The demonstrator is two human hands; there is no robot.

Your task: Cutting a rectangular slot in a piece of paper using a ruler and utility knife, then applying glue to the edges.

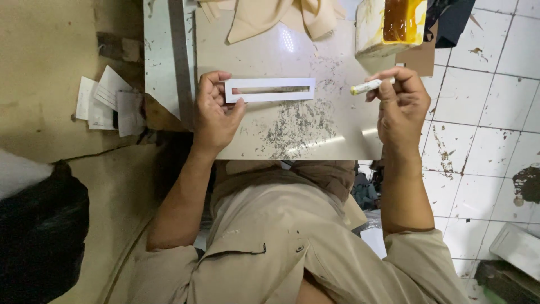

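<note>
A long white rectangular frame piece (270, 90) with a narrow slot down its middle lies flat on a glossy beige board (304, 129). My left hand (215, 110) pinches its left end between thumb and fingers. My right hand (400, 104) is raised to the right of the frame and grips a short white stick (371, 85) with a yellowish tip that points left, toward the frame's right end. The stick's tip is a short way off the frame and does not touch it.
A glue-smeared container (388, 25) of amber liquid stands at the board's far right corner. Beige cloth (275, 17) lies at the far edge. White cut pieces (107, 101) are stacked at left. A dark bag (39, 225) sits on the lower left; white floor tiles (489, 95) on the right.
</note>
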